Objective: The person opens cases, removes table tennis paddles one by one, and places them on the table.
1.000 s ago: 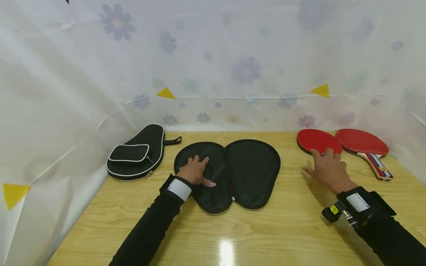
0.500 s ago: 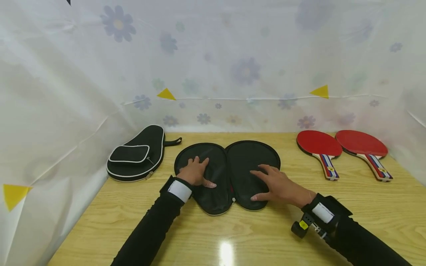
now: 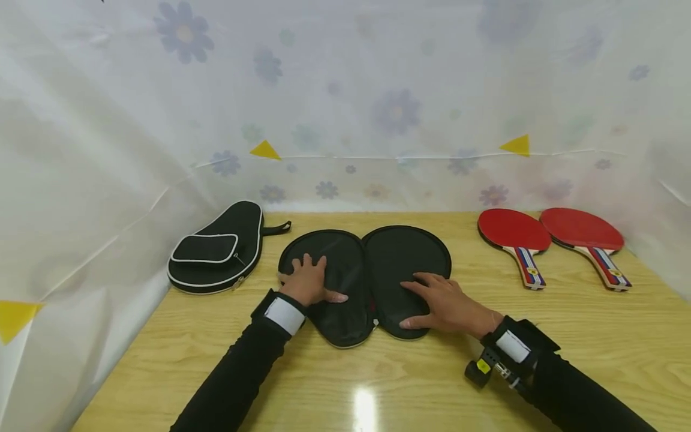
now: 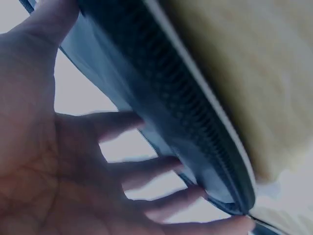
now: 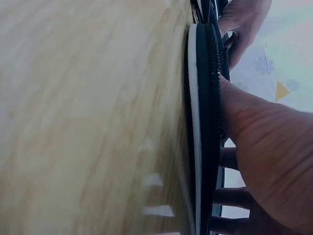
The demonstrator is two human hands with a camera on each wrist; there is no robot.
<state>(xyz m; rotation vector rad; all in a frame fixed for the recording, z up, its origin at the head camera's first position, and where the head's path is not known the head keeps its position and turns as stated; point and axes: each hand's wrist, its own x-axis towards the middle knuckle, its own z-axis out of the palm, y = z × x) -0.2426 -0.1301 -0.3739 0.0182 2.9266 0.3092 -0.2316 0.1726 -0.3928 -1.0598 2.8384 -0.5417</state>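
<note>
A black zippered table tennis bat case (image 3: pixel 402 255) lies unfolded flat on the wooden table, its two halves side by side with the lining up. My left hand (image 3: pixel 308 283) rests on the left half, fingers spread and thumb out toward the fold. Over the lower right half my right hand (image 3: pixel 445 305) lies with fingers extended and thumb apart. In the left wrist view, the toothed zipper edge (image 4: pixel 195 122) runs past the spread fingers (image 4: pixel 151 169). From the right wrist, the case's pale-trimmed side (image 5: pixel 195 107) shows against the table, with the right thumb at its rim.
Two red table tennis bats (image 3: pixel 513 229) (image 3: pixel 585 228) lie at the back right, handles toward me. A second black case (image 3: pixel 245 240) with white piping, a pocket and a strap lies at the back left. A flower-printed sheet (image 3: pixel 396 111) hangs behind the table (image 3: pixel 216 336).
My right hand has moved left, from over the nearer red bat to the right half of the case, uncovering that bat's handle. The left hand has stayed on the left half.
</note>
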